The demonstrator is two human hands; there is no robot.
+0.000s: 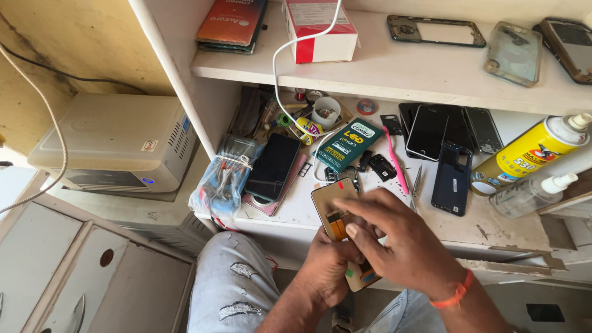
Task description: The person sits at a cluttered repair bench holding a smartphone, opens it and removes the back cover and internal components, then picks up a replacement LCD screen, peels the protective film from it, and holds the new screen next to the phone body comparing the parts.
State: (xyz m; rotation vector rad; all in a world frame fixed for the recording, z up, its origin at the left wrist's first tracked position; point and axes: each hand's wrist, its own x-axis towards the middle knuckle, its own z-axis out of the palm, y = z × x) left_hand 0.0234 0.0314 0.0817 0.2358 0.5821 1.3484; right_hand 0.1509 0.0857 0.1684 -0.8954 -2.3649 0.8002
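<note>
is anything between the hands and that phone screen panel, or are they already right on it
Nothing visible stands between them. The left hand grips the phone screen panel from below, and the right hand lies across its back, fingers touching it near the orange flex cable.

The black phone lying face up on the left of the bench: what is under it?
Under the black phone lies a flat pinkish item; only its right edge and lower corner show. A round pale piece peeks out at the phone's bottom end. The rest is covered.
</note>
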